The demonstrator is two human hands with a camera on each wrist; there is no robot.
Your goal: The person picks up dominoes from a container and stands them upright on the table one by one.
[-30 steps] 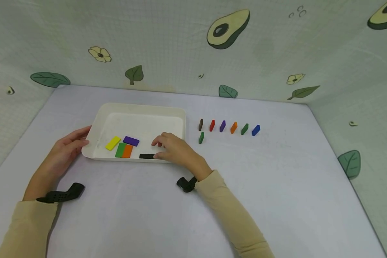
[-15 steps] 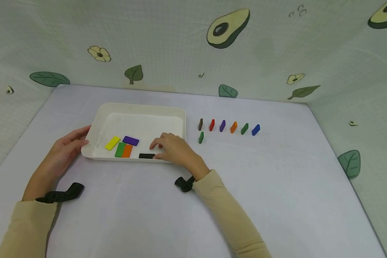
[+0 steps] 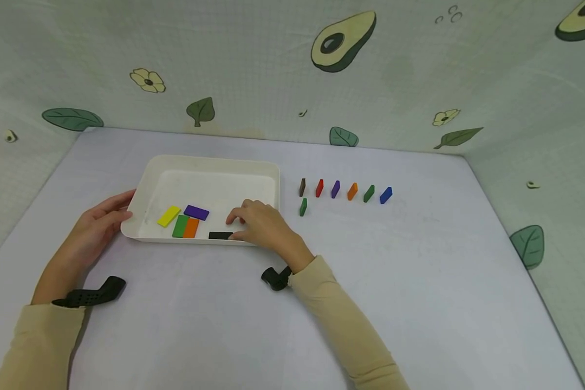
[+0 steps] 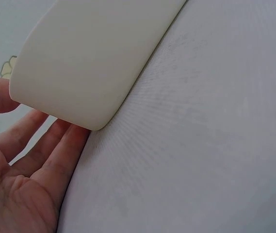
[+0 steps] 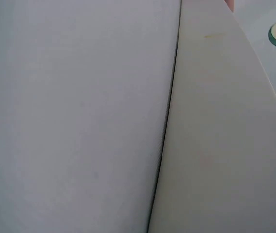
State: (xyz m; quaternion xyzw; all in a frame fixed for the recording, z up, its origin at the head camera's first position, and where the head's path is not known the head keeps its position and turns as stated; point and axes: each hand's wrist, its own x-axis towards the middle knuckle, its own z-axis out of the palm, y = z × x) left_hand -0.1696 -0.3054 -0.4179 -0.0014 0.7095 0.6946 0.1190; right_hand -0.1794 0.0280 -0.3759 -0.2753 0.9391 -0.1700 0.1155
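A white tray (image 3: 205, 179) lies at left centre in the head view. My left hand (image 3: 95, 225) holds its left end, thumb at the rim and fingers against the outer side and low edge, as the left wrist view shows. My right hand (image 3: 265, 227) reaches over the front right part, fingers bent and apart. Its thumb is at the right end of a black domino block (image 3: 219, 235); no fingertip visibly closes on it. Left of that lie yellow (image 3: 169, 216), purple (image 3: 196, 212), green (image 3: 180, 226) and orange (image 3: 190, 228) domino blocks. The right wrist view shows mainly the tray wall.
Right of the tray, domino blocks stand upright in a row: brown (image 3: 302, 187), red (image 3: 319, 188), purple (image 3: 335, 189), orange (image 3: 352, 191), green (image 3: 369, 193) and blue (image 3: 386, 195). Another green block (image 3: 303, 207) stands before the brown one. A patterned cloth (image 3: 268, 70) hangs behind the white table (image 3: 448, 271).
My right hand has shifted slightly left over the tray. The blocks and tray keep their places; the whole view drifts a little.
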